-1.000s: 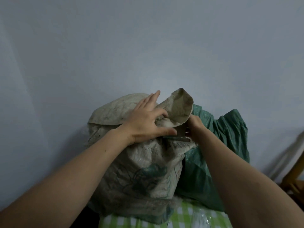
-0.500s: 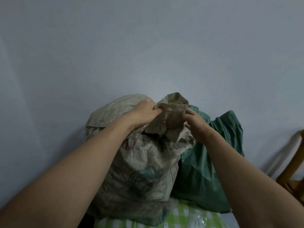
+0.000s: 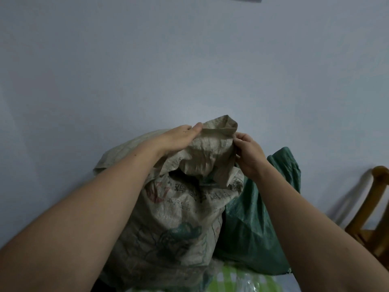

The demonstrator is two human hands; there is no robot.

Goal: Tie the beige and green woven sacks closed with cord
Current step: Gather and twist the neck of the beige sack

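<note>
step: we gather beige sack (image 3: 181, 207) neck | both grips clamped on it: left hand (image 3: 179, 140), right hand (image 3: 248, 152) | we should twist tight before cord (unseen)

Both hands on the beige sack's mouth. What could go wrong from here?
1. No cord shows, and the left hand and right hand both grip the bunched top of the beige sack; freeing one to fetch cord may let the gather spring open.
2. A loose flap hangs below the grip; a tie could miss it and leave a gap.
3. The green sack stands against the beige one; tugging might shift it.
</note>
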